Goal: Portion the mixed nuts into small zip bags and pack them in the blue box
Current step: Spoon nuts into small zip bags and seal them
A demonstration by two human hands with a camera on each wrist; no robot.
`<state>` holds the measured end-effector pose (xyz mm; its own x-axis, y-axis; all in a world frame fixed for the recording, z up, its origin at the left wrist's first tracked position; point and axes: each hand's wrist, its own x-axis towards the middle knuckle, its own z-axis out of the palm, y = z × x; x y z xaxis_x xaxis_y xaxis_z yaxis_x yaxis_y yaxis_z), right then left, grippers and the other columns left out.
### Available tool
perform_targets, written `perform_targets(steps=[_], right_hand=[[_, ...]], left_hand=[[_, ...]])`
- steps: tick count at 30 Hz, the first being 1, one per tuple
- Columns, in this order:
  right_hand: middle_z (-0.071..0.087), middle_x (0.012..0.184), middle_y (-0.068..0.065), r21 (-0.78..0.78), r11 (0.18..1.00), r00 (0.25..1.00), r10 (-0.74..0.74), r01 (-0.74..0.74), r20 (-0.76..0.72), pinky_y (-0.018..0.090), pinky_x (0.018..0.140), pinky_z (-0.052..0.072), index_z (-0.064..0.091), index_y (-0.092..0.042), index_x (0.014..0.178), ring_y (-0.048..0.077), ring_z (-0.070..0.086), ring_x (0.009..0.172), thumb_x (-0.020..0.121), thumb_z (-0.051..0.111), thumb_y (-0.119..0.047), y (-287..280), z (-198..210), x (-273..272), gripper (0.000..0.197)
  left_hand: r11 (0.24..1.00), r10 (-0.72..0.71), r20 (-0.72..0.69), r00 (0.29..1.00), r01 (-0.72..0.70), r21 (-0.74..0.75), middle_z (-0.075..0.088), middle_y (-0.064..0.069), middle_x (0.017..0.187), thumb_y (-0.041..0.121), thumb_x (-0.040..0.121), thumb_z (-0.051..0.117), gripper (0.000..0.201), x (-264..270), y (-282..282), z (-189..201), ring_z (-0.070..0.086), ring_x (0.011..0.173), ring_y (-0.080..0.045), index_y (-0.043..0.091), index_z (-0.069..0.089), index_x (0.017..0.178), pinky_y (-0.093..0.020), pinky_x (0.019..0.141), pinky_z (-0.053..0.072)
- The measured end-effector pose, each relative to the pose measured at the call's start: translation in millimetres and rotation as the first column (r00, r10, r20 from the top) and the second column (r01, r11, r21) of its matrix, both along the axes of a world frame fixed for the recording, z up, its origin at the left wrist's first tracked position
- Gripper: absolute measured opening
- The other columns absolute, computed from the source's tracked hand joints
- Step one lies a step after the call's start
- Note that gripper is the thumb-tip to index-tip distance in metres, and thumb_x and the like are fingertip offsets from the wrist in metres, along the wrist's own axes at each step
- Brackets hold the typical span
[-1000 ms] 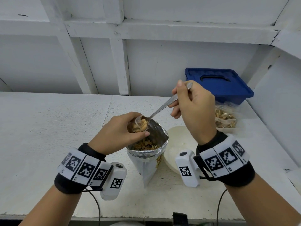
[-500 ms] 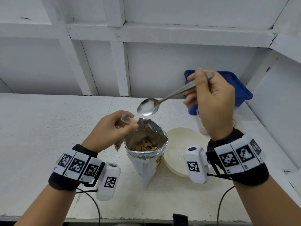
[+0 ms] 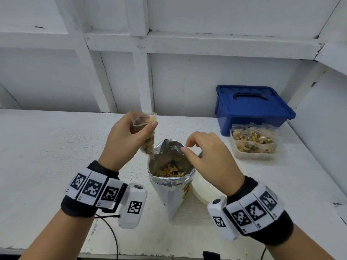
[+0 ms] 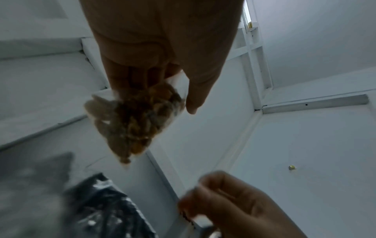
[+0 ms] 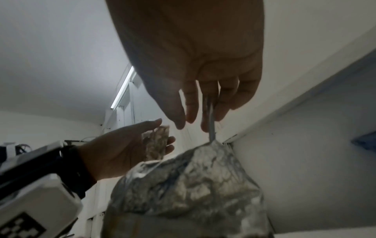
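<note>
Nut-filled zip bag hangs beside the open foil pouch

Left hand raised, back toward the head camera, fingers and thumb curled in a grip at its front. Right hand lower and just beside it, palm down, fingers loosely bent, pointing downward. Both forearms extend forward, each wrist banded.

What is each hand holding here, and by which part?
The left hand grips the small zip bag of nuts around its upper part. The spoon handle stands between the right hand fingers; whether they grip it cannot be told.
</note>
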<state>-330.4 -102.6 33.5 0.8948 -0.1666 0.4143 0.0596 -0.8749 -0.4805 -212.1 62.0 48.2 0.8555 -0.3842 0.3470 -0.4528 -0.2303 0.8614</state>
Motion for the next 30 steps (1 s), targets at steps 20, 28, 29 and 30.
perform_targets(steps=[20, 28, 29, 30], right_hand=[[0.069, 0.097, -0.006, 0.405, 0.911, 0.99, 0.118, -0.076, -0.079, 0.012, 0.073, 0.05, 0.064, -0.018, 0.112, 0.001, 0.062, 0.087, 0.087, 0.06, -0.033, 2, 33, 10, 0.029], [0.067, 0.08, -0.012, 0.56, 0.824, 0.993, 0.029, -0.089, 0.116, 0.015, 0.062, 0.05, 0.069, -0.02, 0.092, 0.001, 0.061, 0.073, 0.089, 0.059, -0.018, 0, 32, 17, 0.01], [0.068, 0.079, -0.01, 0.573, 0.814, 0.992, 0.026, -0.091, 0.121, 0.016, 0.059, 0.051, 0.069, -0.019, 0.091, 0.002, 0.061, 0.071, 0.089, 0.059, -0.017, -1, 32, 17, 0.01], [0.068, 0.078, -0.007, 0.595, 0.799, 0.992, 0.023, -0.092, 0.123, 0.018, 0.057, 0.051, 0.069, -0.018, 0.092, 0.002, 0.061, 0.069, 0.089, 0.059, -0.015, -4, 33, 17, 0.011]], left_hand=[[0.907, -0.315, -0.156, 0.936, 0.249, -0.34, 0.073, 0.002, 0.08, 0.024, 0.082, 0.057, 0.013, -15, -19, 4, 0.068, 0.078, -0.014, 0.016, 0.065, 0.089, -0.027, 0.068, 0.056], [0.924, -0.308, -0.098, 0.946, 0.273, -0.268, 0.071, 0.004, 0.073, 0.026, 0.084, 0.064, 0.008, -15, -17, 5, 0.067, 0.071, -0.011, 0.018, 0.064, 0.083, -0.025, 0.066, 0.056], [0.934, -0.301, -0.087, 0.95, 0.275, -0.229, 0.071, 0.005, 0.076, 0.028, 0.084, 0.059, 0.009, -13, -15, 5, 0.068, 0.075, -0.011, 0.021, 0.065, 0.085, -0.025, 0.067, 0.056], [0.947, -0.283, -0.069, 0.957, 0.267, -0.178, 0.072, 0.006, 0.081, 0.03, 0.085, 0.055, 0.013, -10, -13, 4, 0.068, 0.08, -0.01, 0.023, 0.065, 0.088, -0.024, 0.069, 0.056]])
